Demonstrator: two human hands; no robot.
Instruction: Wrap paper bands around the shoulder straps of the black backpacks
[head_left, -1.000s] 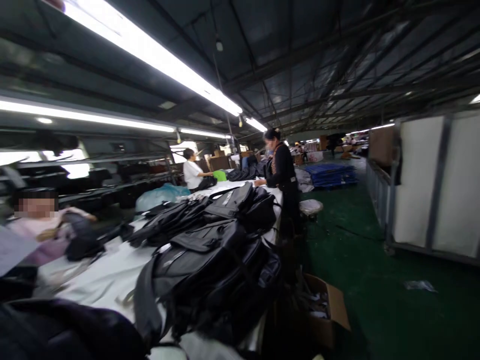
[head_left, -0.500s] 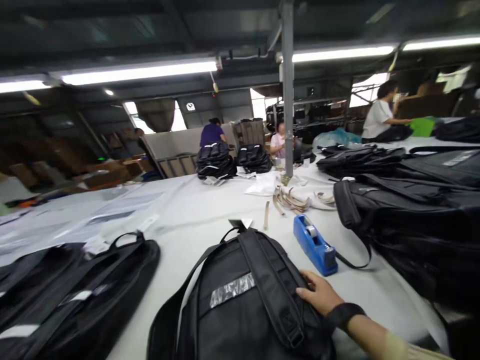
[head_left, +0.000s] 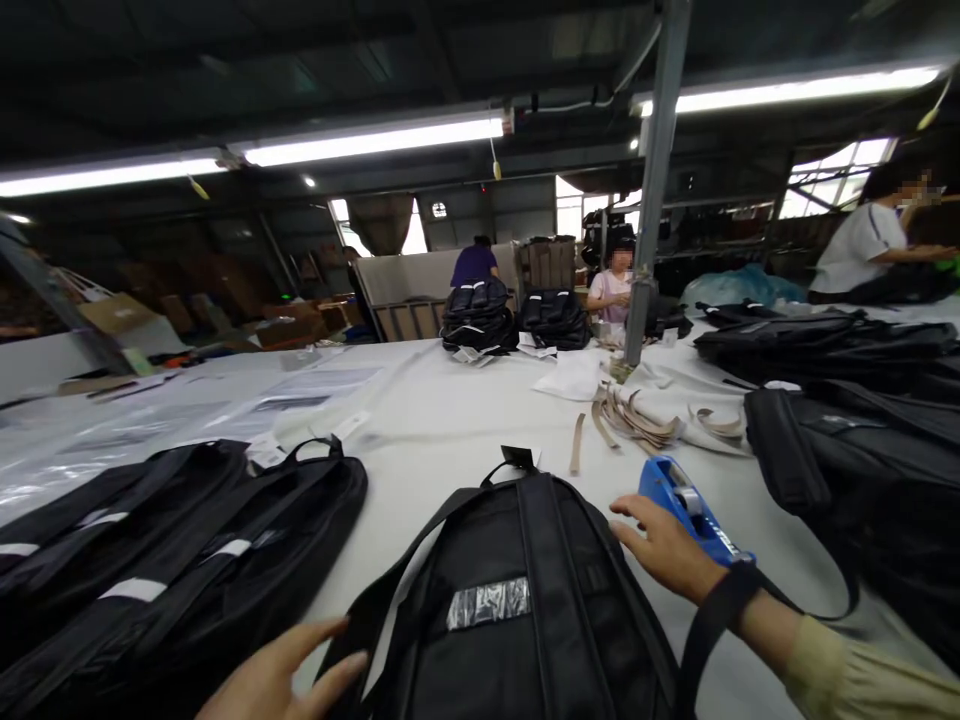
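A black backpack (head_left: 487, 560) lies on the white table directly before me, its straps upward and a piece of shiny clear tape or film (head_left: 489, 603) across its back panel. A dark tag (head_left: 519, 457) stands at its top loop. My left hand (head_left: 281, 675) is at the backpack's lower left edge, thumb and finger apart near the shoulder strap. Beside the upper right edge, my right hand (head_left: 667, 545) has its fingers spread and holds nothing. A black strap (head_left: 712, 625) crosses that wrist. Just beyond this hand sits a blue tape dispenser (head_left: 694, 512), partly hidden by it.
More black backpacks lie at the left (head_left: 285, 530) and in a pile at the right (head_left: 862, 440). Tan strips (head_left: 637, 415) lie near a metal post (head_left: 651, 200). Stacked bags (head_left: 476, 315) stand at the far edge. Several people work farther back.
My left hand has come into view at the backpack's left side. The right hand has moved off the backpack's right edge toward the tape dispenser. The view has turned left.
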